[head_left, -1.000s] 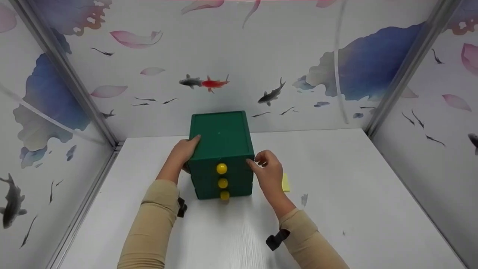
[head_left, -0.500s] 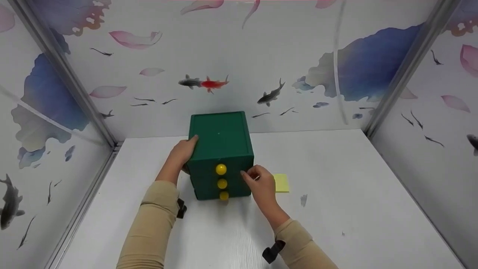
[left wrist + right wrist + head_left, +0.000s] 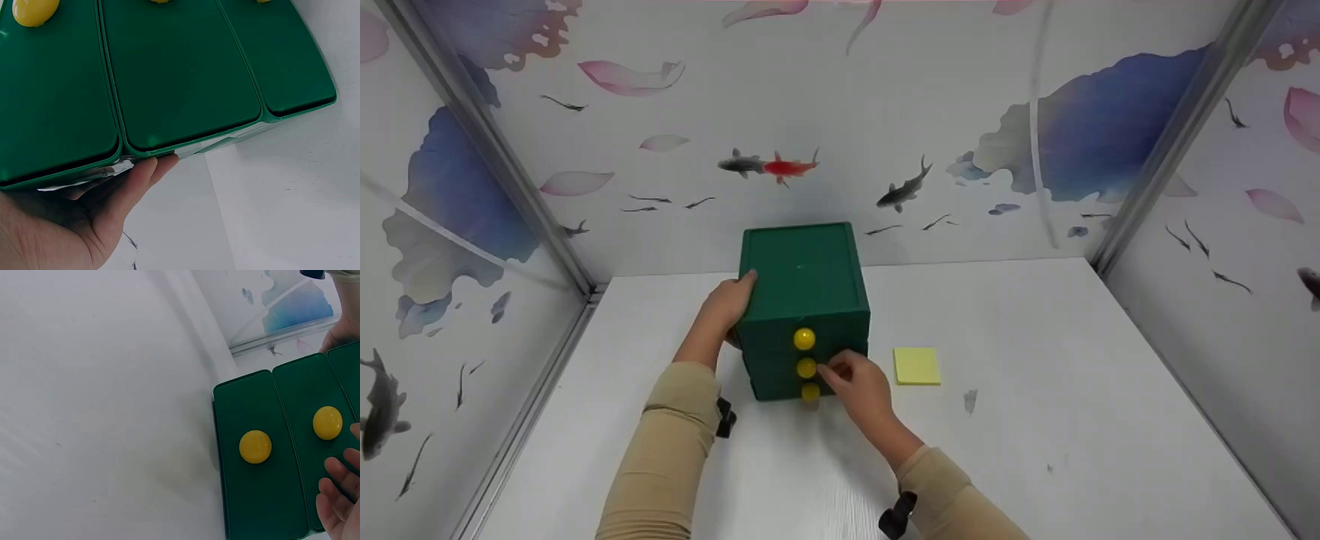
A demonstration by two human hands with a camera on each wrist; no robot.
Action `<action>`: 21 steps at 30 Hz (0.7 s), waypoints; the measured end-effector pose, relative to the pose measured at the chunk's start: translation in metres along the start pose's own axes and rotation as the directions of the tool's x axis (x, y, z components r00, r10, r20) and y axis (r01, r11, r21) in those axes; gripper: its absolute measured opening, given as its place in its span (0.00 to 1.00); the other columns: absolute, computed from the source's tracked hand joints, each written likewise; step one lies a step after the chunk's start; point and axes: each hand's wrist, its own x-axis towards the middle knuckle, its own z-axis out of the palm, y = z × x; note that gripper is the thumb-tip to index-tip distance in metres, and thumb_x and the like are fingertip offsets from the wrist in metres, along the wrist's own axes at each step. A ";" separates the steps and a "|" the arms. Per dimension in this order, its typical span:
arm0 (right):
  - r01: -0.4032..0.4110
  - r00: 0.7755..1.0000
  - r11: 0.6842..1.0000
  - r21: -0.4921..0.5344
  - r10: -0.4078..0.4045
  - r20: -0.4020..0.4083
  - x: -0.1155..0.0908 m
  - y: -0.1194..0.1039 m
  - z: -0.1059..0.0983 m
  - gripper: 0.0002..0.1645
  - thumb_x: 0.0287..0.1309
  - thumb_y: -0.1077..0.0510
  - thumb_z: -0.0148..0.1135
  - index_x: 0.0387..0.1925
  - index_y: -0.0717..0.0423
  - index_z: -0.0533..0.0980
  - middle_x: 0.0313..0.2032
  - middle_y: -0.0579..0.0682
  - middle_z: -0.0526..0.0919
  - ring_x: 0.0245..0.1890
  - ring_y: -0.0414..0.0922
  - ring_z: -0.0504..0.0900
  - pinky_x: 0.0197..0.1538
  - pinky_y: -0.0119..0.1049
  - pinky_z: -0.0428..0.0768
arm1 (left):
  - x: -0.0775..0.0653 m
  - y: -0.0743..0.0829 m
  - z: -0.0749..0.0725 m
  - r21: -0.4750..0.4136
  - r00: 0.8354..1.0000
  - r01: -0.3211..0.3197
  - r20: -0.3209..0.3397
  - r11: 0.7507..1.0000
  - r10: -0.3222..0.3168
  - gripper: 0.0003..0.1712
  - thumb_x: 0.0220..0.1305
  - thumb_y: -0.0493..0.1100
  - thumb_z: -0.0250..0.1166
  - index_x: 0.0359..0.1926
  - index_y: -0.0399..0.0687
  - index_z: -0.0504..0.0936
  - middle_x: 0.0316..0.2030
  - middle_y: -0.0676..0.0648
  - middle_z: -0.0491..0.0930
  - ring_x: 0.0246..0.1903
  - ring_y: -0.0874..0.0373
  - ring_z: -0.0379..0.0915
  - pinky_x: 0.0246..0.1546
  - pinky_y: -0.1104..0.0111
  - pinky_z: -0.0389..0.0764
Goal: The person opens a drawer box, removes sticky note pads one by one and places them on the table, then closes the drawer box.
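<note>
A green drawer cabinet (image 3: 802, 274) with three drawers and round yellow knobs stands on the white table. My left hand (image 3: 727, 304) rests against its left side, thumb lying at the top edge. In the left wrist view the left hand's fingers (image 3: 132, 194) lie along that side, partly hidden behind the cabinet. My right hand (image 3: 861, 386) is in front of the drawers, thumb and fingertips right beside the middle knob (image 3: 806, 367). From the right wrist, the right hand's loosely bent fingers (image 3: 337, 495) show close to the middle knob, with a gap from it. All drawers look closed.
A pad of yellow sticky notes (image 3: 917, 366) lies on the table (image 3: 1072, 375) to the cabinet's right. Behind the cabinet stands a white wall (image 3: 825, 90) printed with fish and petals, and similar panels rise at both sides.
My right hand has moved down and left, from the cabinet's upper right front corner to the middle knob, uncovering the sticky notes. The left hand stays on the cabinet's left side.
</note>
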 end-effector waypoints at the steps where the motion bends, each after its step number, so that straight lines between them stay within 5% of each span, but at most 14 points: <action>1: -0.011 1.000 1.000 -0.004 0.011 0.015 0.000 0.000 0.001 0.09 0.63 0.49 0.65 0.34 0.48 0.78 0.31 0.40 0.78 0.32 0.41 0.76 0.37 0.32 0.80 | 0.000 0.000 0.000 -0.003 1.000 0.000 0.000 1.000 0.000 0.45 0.73 0.67 0.36 0.73 0.36 0.55 0.59 0.30 0.68 0.47 0.37 0.75 0.31 0.54 0.85; 8: -0.014 0.996 0.991 -0.135 0.026 0.090 0.004 -0.009 0.009 0.10 0.65 0.49 0.62 0.36 0.50 0.79 0.29 0.40 0.79 0.30 0.40 0.76 0.37 0.34 0.80 | 0.001 0.000 0.001 -0.010 1.000 -0.006 0.000 1.000 0.006 0.44 0.74 0.67 0.35 0.73 0.36 0.56 0.57 0.30 0.69 0.46 0.38 0.76 0.31 0.55 0.85; 14: 0.020 0.989 0.902 -0.431 0.046 0.142 0.008 -0.024 0.016 0.19 0.62 0.41 0.63 0.32 0.52 0.77 0.21 0.42 0.72 0.27 0.44 0.72 0.35 0.37 0.77 | 0.000 0.001 0.000 -0.016 1.000 -0.002 0.001 1.000 0.002 0.44 0.74 0.67 0.35 0.73 0.36 0.55 0.59 0.30 0.68 0.47 0.37 0.75 0.32 0.54 0.85; 21: -0.013 0.990 0.865 -0.502 0.083 0.118 0.011 -0.033 0.021 0.26 0.63 0.35 0.58 0.23 0.51 0.73 0.16 0.44 0.69 0.23 0.44 0.72 0.29 0.36 0.74 | 0.002 -0.001 0.001 -0.020 1.000 -0.013 -0.003 1.000 0.013 0.44 0.74 0.67 0.35 0.73 0.36 0.57 0.56 0.30 0.70 0.46 0.37 0.76 0.31 0.53 0.85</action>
